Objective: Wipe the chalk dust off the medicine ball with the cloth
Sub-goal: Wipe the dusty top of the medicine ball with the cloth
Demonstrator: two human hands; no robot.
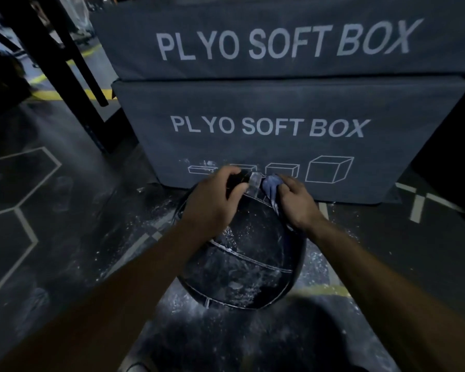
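A black medicine ball (250, 261) with pale seam lines sits on the floor in the middle of the head view, speckled with white chalk dust. My left hand (215, 200) lies over its far upper left side, fingers curled round the top edge. My right hand (295, 202) grips a bunched blue cloth (271, 187) against the ball's far upper right. Between the hands shows a pale chalky patch (254, 183). The ball's far side is hidden by my hands.
Two stacked grey plyo soft boxes (279, 124) stand right behind the ball. A black rack frame (65, 63) rises at the upper left. The dark floor (65, 210) has hexagon lines, yellow stripes and scattered chalk around the ball.
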